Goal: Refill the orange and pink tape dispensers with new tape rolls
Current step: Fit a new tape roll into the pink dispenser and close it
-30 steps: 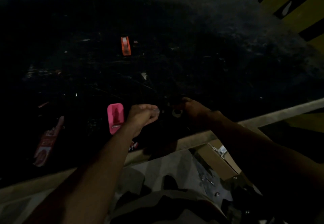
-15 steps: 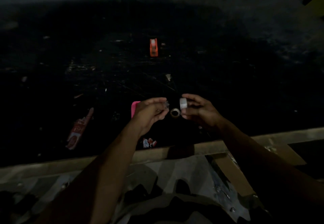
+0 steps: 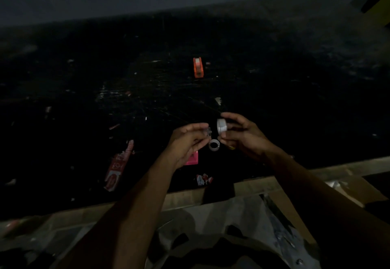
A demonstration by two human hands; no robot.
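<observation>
My right hand point(image 3: 242, 136) pinches a white tape roll point(image 3: 221, 125) on edge above the dark table. My left hand point(image 3: 187, 140) is closed on a small clear plastic spool point(image 3: 207, 131), held a short gap left of the roll. An empty white tape core point(image 3: 214, 144) lies on the table just below the two. The pink dispenser point(image 3: 193, 159) lies flat under my left wrist, mostly hidden. The orange dispenser point(image 3: 198, 67) stands far back at the centre with a white roll in it.
A red and white wrapper point(image 3: 117, 167) lies at the left, a smaller torn wrapper point(image 3: 203, 179) near the table's wooden front edge point(image 3: 348, 167). Small scraps dot the dark tabletop point(image 3: 295, 100). Cardboard point(image 3: 291, 209) and plastic lie below the edge.
Both hands rose off the table. The right hand lifted the white roll; the left brought the clear spool close beside it. The view shifted, so objects sit further right.
</observation>
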